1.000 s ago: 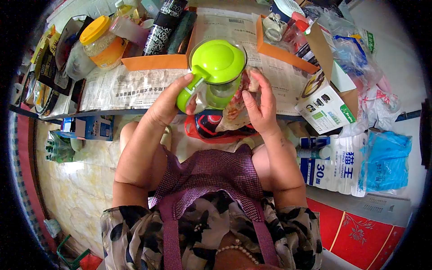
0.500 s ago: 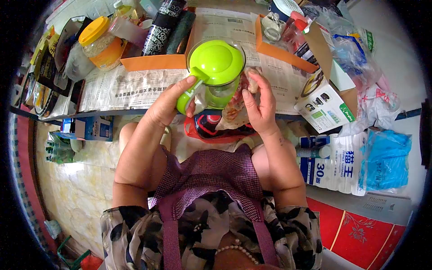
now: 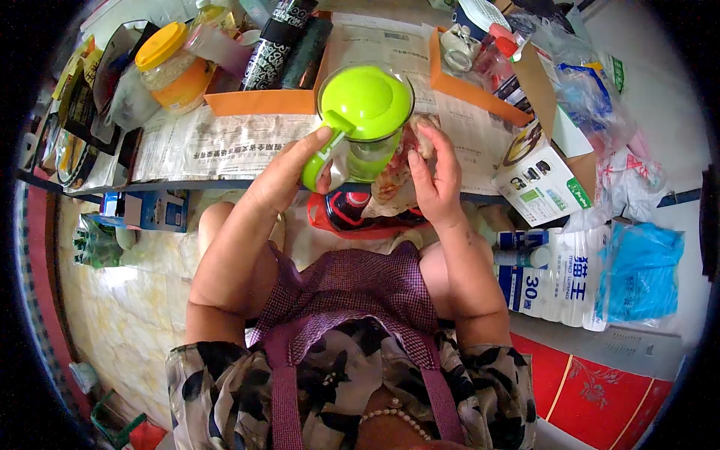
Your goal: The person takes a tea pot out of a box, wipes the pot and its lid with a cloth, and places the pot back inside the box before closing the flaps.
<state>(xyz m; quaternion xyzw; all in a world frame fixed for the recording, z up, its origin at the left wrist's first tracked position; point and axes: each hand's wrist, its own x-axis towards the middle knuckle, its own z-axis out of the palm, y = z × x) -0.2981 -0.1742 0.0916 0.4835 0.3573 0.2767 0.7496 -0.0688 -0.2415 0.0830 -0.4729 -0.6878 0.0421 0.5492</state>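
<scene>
A clear pitcher with a bright green lid [image 3: 367,101] is held over the table's near edge. My left hand [image 3: 289,169] is wrapped round its green handle, thumb on top. My right hand [image 3: 437,176] is on the pitcher's right side, with a patterned red and tan cloth [image 3: 394,180] pinched between thumb and fingers. The cloth hangs down along the pitcher's side, past the table edge. Whether it presses on the pitcher wall is hard to see.
Newspaper [image 3: 225,150] covers the table. Behind the pitcher stand an orange box [image 3: 262,103] with dark cylinders and another orange box [image 3: 480,94] with bottles. A yellow-lidded jar [image 3: 172,71] is at left, a white carton [image 3: 541,176] at right. Below the edge hangs a red bag [image 3: 337,225].
The view has shifted slightly, so the scene sits a little differently in the picture. Both hands keep their grips on the pitcher and the cloth.
</scene>
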